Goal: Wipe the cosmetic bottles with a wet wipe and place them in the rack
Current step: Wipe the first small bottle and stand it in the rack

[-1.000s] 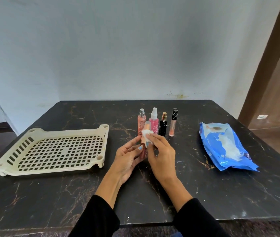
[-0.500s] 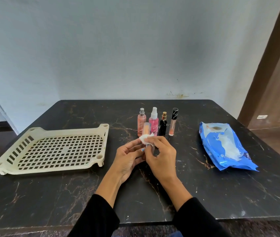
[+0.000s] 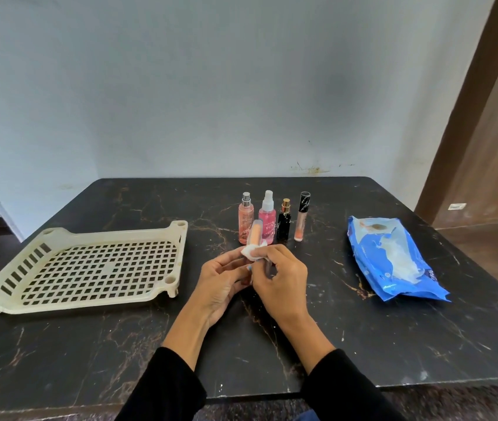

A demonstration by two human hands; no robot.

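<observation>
The cream rack [image 3: 89, 268] is lying empty of bottles near the worktop's [image 3: 363, 344] left edge. Just right of it, toward the front middle, the left hand [image 3: 223, 281] is curling its fingers round the lower part of a small peach bottle [image 3: 255, 233], holding it upright above the worktop. The right hand [image 3: 278, 275] is pinching a folded wet wipe [image 3: 250, 252] against the bottle's body. The bottle is looking light, stiff and smooth, probably slippery once damp, so gripping it low on the body should be safest. Against the earlier frames, the wipe is sitting lower on the bottle, baring the cap. Behind, four bottles [image 3: 267, 220] are standing in a row toward the back edge; the blue wipe pack [image 3: 393, 256] is lying near the right edge.
</observation>
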